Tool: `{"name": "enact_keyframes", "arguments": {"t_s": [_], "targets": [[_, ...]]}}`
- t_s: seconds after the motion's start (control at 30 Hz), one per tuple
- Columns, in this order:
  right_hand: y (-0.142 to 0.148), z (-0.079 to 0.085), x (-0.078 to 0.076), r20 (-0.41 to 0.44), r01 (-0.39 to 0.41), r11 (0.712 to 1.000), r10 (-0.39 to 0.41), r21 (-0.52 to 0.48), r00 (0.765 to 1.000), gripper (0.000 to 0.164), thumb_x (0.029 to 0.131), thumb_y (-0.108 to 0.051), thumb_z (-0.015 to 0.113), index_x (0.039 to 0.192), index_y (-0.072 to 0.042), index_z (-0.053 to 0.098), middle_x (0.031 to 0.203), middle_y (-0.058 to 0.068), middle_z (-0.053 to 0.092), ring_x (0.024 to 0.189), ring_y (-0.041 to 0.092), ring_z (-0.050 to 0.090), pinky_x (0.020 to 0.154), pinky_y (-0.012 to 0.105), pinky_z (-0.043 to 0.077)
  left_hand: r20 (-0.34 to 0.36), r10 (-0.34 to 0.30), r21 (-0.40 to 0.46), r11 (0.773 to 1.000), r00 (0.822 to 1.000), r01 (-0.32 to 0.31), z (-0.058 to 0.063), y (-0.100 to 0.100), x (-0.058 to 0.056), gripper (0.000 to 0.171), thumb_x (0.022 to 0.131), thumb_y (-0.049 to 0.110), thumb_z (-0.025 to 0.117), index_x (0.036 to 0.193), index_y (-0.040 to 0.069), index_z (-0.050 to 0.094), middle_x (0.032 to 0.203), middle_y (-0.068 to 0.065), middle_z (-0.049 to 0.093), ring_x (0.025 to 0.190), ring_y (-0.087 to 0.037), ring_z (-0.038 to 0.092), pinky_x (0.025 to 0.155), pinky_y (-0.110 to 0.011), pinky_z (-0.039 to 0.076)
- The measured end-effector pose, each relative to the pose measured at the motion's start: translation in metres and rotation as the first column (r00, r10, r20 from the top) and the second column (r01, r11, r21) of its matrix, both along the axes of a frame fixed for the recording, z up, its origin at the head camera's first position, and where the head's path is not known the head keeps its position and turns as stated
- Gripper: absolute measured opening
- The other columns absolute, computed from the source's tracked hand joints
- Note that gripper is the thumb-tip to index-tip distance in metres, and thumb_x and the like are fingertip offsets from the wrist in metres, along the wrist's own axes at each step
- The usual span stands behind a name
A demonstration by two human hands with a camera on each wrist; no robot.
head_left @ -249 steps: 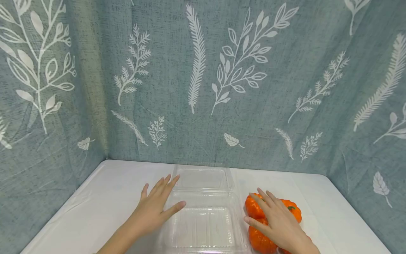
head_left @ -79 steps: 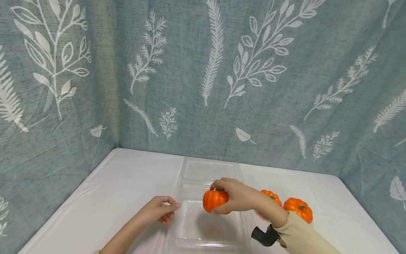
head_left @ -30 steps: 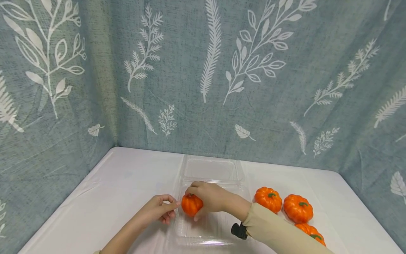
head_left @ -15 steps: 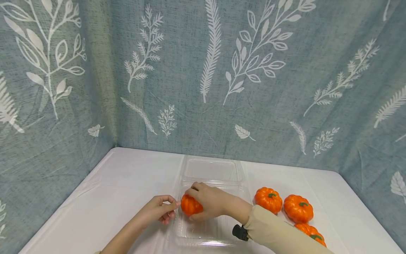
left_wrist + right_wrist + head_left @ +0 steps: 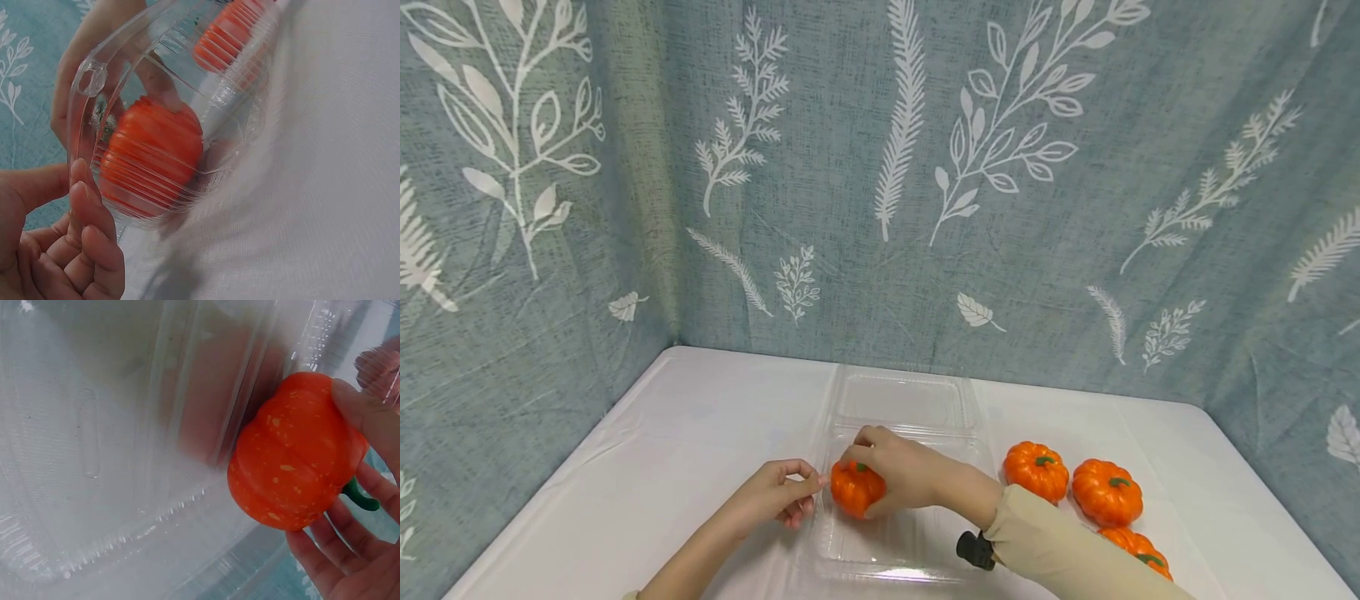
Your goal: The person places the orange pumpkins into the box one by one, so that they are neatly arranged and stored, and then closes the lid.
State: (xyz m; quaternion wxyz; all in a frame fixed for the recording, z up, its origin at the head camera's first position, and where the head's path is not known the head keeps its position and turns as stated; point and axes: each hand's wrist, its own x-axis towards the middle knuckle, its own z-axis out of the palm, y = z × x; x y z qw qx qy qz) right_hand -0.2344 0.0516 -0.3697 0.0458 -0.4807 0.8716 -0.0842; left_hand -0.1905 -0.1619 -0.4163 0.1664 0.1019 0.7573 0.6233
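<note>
In the head view my right hand (image 5: 898,471) grips a small orange pumpkin (image 5: 855,490) inside the left part of a clear plastic clamshell container (image 5: 910,542). Its thumb and fingers stand on opposite sides of the pumpkin (image 5: 294,450), whose green stem points toward the palm in the right wrist view. My left hand (image 5: 778,494) pinches the container's left rim between thumb and forefinger; the other fingers are curled. Through the ribbed clear wall (image 5: 156,181) the left wrist view shows the pumpkin close behind it.
Three more orange pumpkins, a near one (image 5: 1036,471), a middle one (image 5: 1107,492) and a partly hidden one (image 5: 1138,550), lie right of the container on the white table (image 5: 715,408). The container's lid (image 5: 898,400) lies opened toward the back. A patterned curtain (image 5: 820,167) stands behind.
From spread hands, my left hand came to pinch the rim and my right hand carried a pumpkin from the right group leftward into the container. Lately the pumpkin turned slightly, showing its stem.
</note>
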Motion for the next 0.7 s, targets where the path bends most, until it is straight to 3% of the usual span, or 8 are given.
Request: {"name": "enact_keyframes", "arguments": {"t_s": [0.13,0.27,0.43,0.57,0.7], "targets": [[0.000,0.001,0.001,-0.023,-0.006,1.000,0.006,0.027,1.000,0.058,0.066,-0.030,0.083,0.115,-0.019,0.054,0.109,0.000,0.049,0.098,0.010,0.048,0.082,0.019,0.045,0.001,0.004,-0.006,1.000,1.000,-0.004,0.000,0.000,0.000,0.029,0.092,0.026,0.057,0.089,-0.002,0.054,0.059,0.003,0.054,0.046,-0.005,0.046,0.047,-0.017,0.041],[0.002,0.004,0.003,0.008,-0.003,0.997,0.002,0.074,1.000,0.061,0.069,-0.035,0.081,0.120,-0.020,0.052,0.115,0.001,0.048,0.103,0.012,0.048,0.085,0.021,0.046,0.004,0.006,-0.013,1.000,1.000,-0.006,0.000,0.001,0.000,0.028,0.092,0.026,0.056,0.090,-0.002,0.054,0.059,0.004,0.053,0.046,-0.005,0.046,0.047,-0.018,0.041],[0.005,0.010,0.004,0.004,-0.036,0.996,0.036,0.079,0.999,0.045,0.080,-0.025,0.071,0.120,-0.016,0.054,0.114,0.003,0.050,0.099,0.012,0.051,0.085,0.020,0.044,0.003,0.010,-0.025,1.000,1.000,-0.010,0.002,0.003,-0.001,0.029,0.093,0.025,0.055,0.091,-0.004,0.055,0.059,0.004,0.053,0.046,-0.006,0.046,0.047,-0.019,0.041],[0.007,0.012,0.003,-0.024,-0.059,0.997,0.061,0.049,0.998,0.038,0.082,-0.018,0.070,0.117,-0.014,0.056,0.111,0.004,0.053,0.095,0.011,0.052,0.083,0.017,0.044,0.000,0.007,-0.021,1.000,1.000,-0.007,0.002,0.004,-0.002,0.029,0.093,0.026,0.055,0.091,-0.003,0.055,0.059,0.004,0.053,0.046,-0.006,0.046,0.047,-0.019,0.041],[0.007,0.012,0.003,-0.016,-0.052,0.997,0.053,0.050,0.998,0.039,0.082,-0.021,0.071,0.118,-0.013,0.056,0.114,0.004,0.054,0.100,0.011,0.053,0.088,0.019,0.043,0.009,0.000,-0.007,1.000,1.000,0.000,0.002,0.002,-0.002,0.029,0.093,0.026,0.056,0.090,-0.003,0.054,0.059,0.004,0.053,0.046,-0.005,0.046,0.048,-0.018,0.042]]}}
